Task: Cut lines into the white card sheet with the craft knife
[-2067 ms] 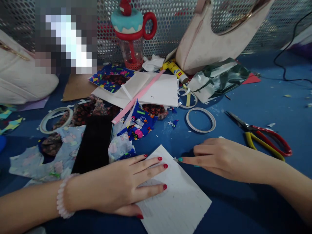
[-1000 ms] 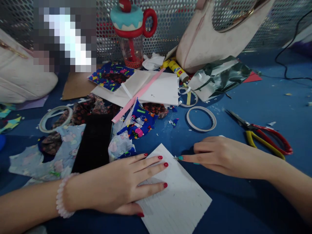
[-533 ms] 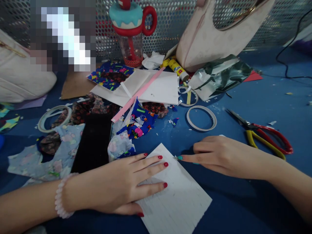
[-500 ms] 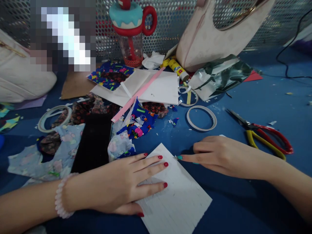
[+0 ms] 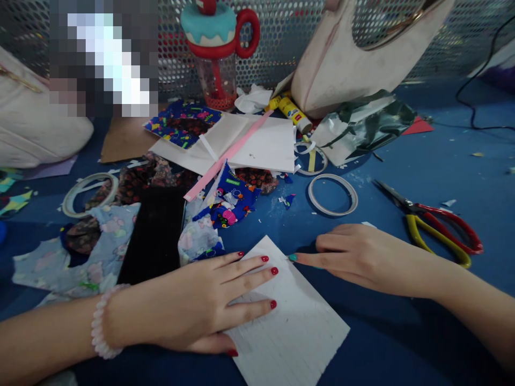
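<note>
My left hand (image 5: 189,305): grip spread flat on white card (image 5: 298,332) | my right hand (image 5: 358,260): fingertip at card's upper-right edge; grip partly hidden, can't tell | white card: on blue table (image 5: 450,150)

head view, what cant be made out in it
All in the head view:
- What, if anything, is in the grip of the right hand: fingers hide it, and the tip is too small.
- White card: part under the left hand; near corner cut off by the bottom edge.
- Black slab: near end, behind the left hand.
- Left bag: cut off by the left edge.
</note>
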The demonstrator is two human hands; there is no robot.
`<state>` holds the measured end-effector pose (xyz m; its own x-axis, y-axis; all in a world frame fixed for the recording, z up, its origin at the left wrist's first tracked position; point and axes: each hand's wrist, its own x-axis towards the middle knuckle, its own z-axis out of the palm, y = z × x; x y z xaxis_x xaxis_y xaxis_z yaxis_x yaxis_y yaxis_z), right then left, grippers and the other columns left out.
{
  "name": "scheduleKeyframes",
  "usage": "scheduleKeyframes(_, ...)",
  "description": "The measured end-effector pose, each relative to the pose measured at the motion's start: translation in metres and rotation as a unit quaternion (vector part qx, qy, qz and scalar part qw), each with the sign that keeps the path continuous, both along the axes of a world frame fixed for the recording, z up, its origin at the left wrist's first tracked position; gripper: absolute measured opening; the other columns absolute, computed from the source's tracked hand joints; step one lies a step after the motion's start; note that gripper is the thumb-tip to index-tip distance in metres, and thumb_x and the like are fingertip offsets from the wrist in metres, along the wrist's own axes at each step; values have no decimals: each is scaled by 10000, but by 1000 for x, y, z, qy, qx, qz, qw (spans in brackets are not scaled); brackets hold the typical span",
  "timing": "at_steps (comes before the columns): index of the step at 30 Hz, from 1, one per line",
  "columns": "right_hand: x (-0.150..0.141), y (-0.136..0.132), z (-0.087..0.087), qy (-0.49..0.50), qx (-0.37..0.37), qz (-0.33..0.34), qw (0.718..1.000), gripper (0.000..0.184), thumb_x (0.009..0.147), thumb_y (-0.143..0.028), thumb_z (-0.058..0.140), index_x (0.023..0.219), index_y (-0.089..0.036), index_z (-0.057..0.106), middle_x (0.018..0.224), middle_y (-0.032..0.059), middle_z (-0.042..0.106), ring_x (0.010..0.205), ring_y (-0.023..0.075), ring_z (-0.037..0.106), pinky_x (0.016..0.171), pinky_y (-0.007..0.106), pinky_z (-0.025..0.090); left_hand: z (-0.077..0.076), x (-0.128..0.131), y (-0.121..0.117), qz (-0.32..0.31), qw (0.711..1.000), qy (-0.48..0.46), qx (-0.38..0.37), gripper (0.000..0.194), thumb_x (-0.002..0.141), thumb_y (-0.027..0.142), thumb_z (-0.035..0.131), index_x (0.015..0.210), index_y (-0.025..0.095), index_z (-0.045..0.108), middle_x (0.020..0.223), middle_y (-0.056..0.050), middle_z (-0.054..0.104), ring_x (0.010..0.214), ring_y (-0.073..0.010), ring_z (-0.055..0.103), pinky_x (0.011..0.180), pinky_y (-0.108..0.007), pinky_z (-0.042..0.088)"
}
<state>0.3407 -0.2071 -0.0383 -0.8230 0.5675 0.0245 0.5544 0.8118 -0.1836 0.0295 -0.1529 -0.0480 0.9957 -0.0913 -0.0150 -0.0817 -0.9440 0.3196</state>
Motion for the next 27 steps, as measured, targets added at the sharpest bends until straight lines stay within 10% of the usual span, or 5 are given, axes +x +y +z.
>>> scheduleKeyframes(27,-8,-4,-5,1,31,-28,999,373,1008,-119,347,1287,-157,591,759,13,586,628,129,560,584,276,382,-3,-1,0,-4,1000,-1,4,546,972,461,554,1431,176,481,1543,-180,386,1408,-345,397,1095,-500,407)
